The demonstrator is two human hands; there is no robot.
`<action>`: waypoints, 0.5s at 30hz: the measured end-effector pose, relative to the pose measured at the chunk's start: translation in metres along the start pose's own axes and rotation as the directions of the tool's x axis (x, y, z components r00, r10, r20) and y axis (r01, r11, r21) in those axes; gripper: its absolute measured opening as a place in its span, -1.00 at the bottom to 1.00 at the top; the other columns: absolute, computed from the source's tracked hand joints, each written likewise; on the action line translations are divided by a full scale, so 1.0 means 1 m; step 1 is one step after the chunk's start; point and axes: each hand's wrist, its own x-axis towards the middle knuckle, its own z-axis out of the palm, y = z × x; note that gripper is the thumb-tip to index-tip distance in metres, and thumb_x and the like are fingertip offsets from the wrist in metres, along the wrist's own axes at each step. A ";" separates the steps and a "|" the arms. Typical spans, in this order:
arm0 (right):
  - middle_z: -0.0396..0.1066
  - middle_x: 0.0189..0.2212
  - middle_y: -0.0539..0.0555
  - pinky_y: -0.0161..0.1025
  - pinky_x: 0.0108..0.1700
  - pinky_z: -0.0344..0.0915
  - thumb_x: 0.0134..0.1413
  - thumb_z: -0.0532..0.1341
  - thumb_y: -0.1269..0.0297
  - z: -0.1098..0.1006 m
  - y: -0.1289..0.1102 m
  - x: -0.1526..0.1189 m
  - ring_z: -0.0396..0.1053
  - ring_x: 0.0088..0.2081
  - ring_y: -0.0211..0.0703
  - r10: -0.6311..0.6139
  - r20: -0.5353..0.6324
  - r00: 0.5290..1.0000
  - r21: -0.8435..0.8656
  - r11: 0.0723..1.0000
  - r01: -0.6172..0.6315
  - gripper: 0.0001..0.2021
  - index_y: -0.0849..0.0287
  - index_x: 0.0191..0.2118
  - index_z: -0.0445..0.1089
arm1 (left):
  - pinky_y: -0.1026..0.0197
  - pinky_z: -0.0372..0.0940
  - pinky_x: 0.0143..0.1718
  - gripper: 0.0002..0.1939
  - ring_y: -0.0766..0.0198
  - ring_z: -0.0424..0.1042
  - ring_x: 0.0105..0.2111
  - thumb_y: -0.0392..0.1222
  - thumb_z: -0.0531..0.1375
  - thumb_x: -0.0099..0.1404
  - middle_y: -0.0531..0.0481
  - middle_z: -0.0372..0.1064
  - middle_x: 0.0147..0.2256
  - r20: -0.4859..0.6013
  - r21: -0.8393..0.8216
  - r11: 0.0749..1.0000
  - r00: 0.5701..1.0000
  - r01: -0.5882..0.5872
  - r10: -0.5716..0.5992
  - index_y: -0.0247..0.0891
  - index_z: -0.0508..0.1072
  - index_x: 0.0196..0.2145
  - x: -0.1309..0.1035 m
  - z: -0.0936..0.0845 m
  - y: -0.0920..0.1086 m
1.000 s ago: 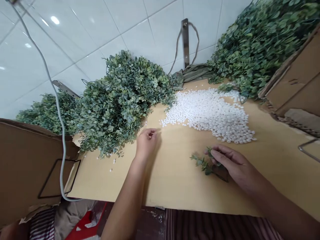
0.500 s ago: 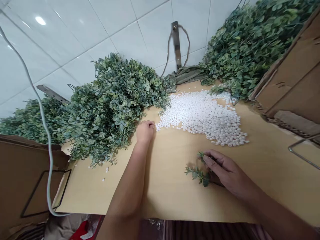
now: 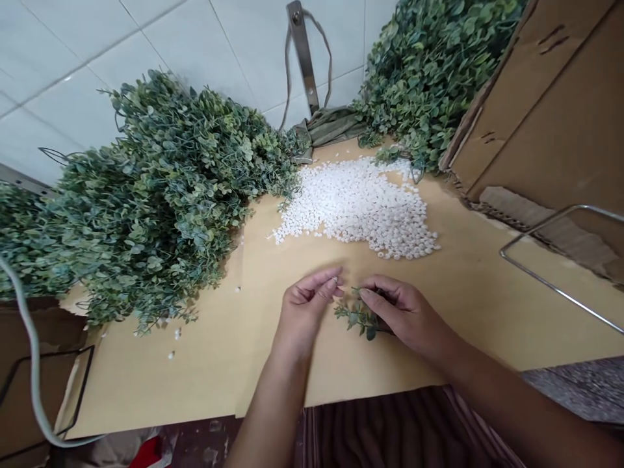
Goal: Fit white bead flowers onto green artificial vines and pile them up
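Note:
Over the middle of the table, my left hand [image 3: 312, 296] pinches a small white bead [image 3: 335, 279] between thumb and fingertips. Just to its right, my right hand [image 3: 402, 304] is closed on a small artificial leaf sprig [image 3: 361, 318], whose green leaves stick out to the left below the fingers. A thin stem tip shows at the right thumb, a short gap from the bead. Part of the sprig is hidden inside the right hand. Beyond both hands spreads a heap of white beads [image 3: 358, 208] on the tabletop.
A big pile of artificial greenery [image 3: 170, 188] covers the table's left side; another leafy pile [image 3: 439, 78] stands back right beside a cardboard box [image 3: 546, 110]. A metal wire frame [image 3: 550, 279] juts over the right edge. A white cable [image 3: 32, 364] hangs at far left.
My left hand has come back from the edge of the bead heap to beside the right hand, bringing a bead. The right hand still grips the sprig. The camera view has shifted right.

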 end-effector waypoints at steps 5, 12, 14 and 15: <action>0.22 -0.64 -0.03 -0.34 -0.51 0.15 0.01 0.10 0.24 0.003 -0.001 -0.002 0.16 -0.56 -0.30 -0.010 -0.070 0.997 -0.042 0.999 0.007 -0.79 0.21 -0.55 0.30 | 0.38 0.26 -0.47 -0.79 0.42 0.38 -0.55 -0.21 0.40 -0.18 0.05 0.47 -0.56 -0.001 -0.105 0.992 0.998 0.065 -0.066 -0.25 0.56 -0.48 -0.002 0.007 -0.012; 0.28 -0.62 -0.01 -0.37 -0.52 0.17 0.00 0.11 0.26 0.002 -0.004 -0.002 0.19 -0.56 -0.32 -0.018 -0.102 0.995 -0.055 0.998 0.012 -0.80 0.24 -0.52 0.35 | 0.35 0.31 -0.45 -0.78 0.41 0.39 -0.57 -0.20 0.40 -0.19 0.05 0.47 -0.59 -0.005 -0.121 0.990 0.997 0.070 -0.071 -0.26 0.56 -0.49 -0.003 0.009 -0.016; 0.27 -0.63 -0.01 -0.37 -0.52 0.17 0.01 0.10 0.26 0.002 -0.004 -0.002 0.18 -0.56 -0.31 -0.007 -0.103 0.995 -0.072 0.997 0.000 -0.79 0.24 -0.53 0.35 | 0.35 0.31 -0.46 -0.80 0.41 0.38 -0.58 -0.21 0.40 -0.17 0.06 0.45 -0.62 -0.009 -0.094 0.994 0.998 0.059 -0.060 -0.25 0.57 -0.49 -0.003 0.010 -0.017; 0.27 -0.63 0.00 -0.37 -0.52 0.17 0.00 0.10 0.26 0.002 -0.004 -0.002 0.18 -0.56 -0.31 -0.004 -0.107 0.994 -0.078 0.997 -0.005 -0.79 0.24 -0.53 0.35 | 0.35 0.31 -0.47 -0.81 0.41 0.38 -0.58 -0.21 0.39 -0.16 0.07 0.44 -0.63 -0.010 -0.081 0.995 0.999 0.052 -0.053 -0.25 0.57 -0.49 -0.003 0.011 -0.018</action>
